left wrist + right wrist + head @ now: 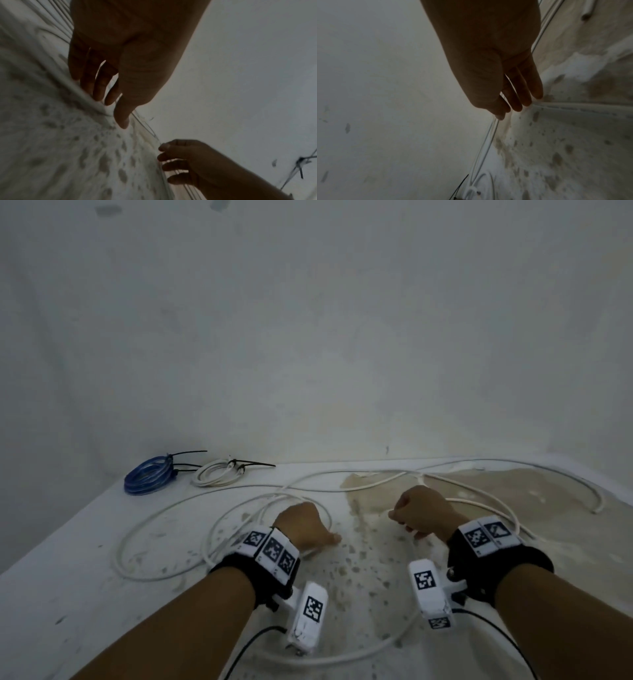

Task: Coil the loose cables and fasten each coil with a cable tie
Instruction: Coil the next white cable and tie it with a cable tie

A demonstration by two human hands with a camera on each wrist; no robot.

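Note:
A long white cable (119, 553) sprawls in loose loops over the pale, stained table (68, 559). My left hand (306, 525) is low over a loop of it. In the left wrist view its fingers (99, 94) are nearly straight and touch a cable strand (89, 102) lying on the table. My right hand (416, 513) hovers a little to the right, with fingers loosely curled (180, 162). In the right wrist view this hand (513, 102) has nothing plainly in it, and a cable strand (484, 146) runs behind it.
At the back left lie a blue coil (149, 474) and a white coil (215, 472), each bound with black cable ties. A plain wall rises straight behind the table. The table's left edge slants toward me.

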